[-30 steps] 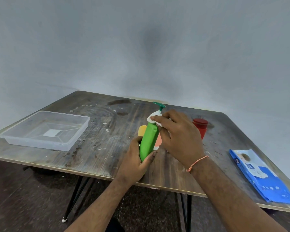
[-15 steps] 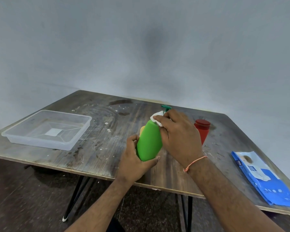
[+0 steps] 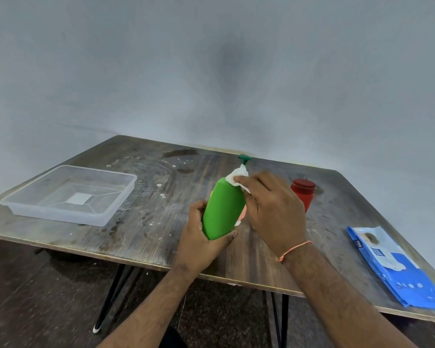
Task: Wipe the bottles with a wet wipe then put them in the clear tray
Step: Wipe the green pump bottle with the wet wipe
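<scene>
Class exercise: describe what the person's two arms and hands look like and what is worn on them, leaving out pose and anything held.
Both forearms are bare, with no sleeves or gloves in view. The right hand has a thin orange thread bracelet tied round its wrist. The left hand and its wrist show nothing worn. No rings or watch are visible.

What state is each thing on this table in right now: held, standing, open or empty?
Green bottle: held tilted, base in left hand.
Wipe: pressed on the bottle's shoulder by right hand.
Red bottle: upright, capped, untouched.
Tray: empty.
Wipe pack: lying flat.
</scene>
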`<state>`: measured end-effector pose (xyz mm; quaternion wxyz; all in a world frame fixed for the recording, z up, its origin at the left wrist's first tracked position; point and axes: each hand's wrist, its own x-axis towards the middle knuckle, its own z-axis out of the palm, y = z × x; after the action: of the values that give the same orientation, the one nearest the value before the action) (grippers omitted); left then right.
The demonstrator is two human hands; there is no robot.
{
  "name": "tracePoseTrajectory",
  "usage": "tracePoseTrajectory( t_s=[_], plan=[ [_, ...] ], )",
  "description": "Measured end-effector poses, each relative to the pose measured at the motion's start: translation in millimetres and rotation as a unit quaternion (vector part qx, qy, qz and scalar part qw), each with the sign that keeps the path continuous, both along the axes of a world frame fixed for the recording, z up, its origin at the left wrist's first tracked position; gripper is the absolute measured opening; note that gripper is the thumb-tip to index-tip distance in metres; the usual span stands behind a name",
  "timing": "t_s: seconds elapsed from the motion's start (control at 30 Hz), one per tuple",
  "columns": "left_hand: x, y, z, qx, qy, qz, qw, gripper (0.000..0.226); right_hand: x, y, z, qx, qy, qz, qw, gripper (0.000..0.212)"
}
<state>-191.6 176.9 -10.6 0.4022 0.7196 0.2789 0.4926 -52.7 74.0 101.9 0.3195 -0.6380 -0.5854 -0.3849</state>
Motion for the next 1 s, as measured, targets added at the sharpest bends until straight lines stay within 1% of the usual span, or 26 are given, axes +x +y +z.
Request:
tracePoseTrajectory(
  t_s=[0.17, 0.27, 0.37, 0.5, 0.63, 0.73, 0.83, 0.93, 1.0],
  plan=[
    [2.2, 4.3, -0.9, 0.01, 0.019, -0.014, 1.0, 0.097, 9.1, 4.3, 0.4, -0.006, 0.108, 0.024, 0.994, 0.024],
    [2.8, 4.2, -0.4, 0.016, 0.031, -0.016, 0.999, 0.097, 8.2, 9.9, 2.3, -0.007, 0.167, 0.031, 0.985, 0.023],
    [3.1, 4.4, -0.7, 0.017, 0.033, -0.02, 0.999, 0.097, 6.9, 14.6, 5.6, -0.012, 0.257, 0.04, 0.965, 0.021],
    [3.6, 5.1, -1.1, 0.01, 0.028, -0.029, 0.999, 0.097, 11.6, 22.7, 9.5, -0.062, 0.352, 0.069, 0.931, 0.021],
    [3.6, 4.0, -0.4, 0.012, 0.032, -0.031, 0.999, 0.095, 14.9, 27.2, 18.5, -0.097, 0.402, 0.086, 0.906, 0.026],
    [3.3, 4.4, -1.0, 0.017, 0.037, -0.034, 0.999, 0.095, 18.2, 29.6, 23.3, -0.114, 0.446, 0.097, 0.882, 0.015],
    [3.3, 4.5, -2.3, 0.024, 0.042, -0.036, 0.998, 0.097, 21.2, 31.7, 25.7, -0.136, 0.473, 0.096, 0.865, 0.011],
    [2.9, 3.3, -1.5, 0.028, 0.044, -0.035, 0.998, 0.098, 19.4, 30.1, 26.9, -0.133, 0.466, 0.094, 0.87, 0.01],
    [3.1, 2.9, -1.4, 0.027, 0.04, -0.036, 0.998, 0.098, 15.5, 26.6, 25.9, -0.113, 0.439, 0.088, 0.887, 0.01]
  ],
)
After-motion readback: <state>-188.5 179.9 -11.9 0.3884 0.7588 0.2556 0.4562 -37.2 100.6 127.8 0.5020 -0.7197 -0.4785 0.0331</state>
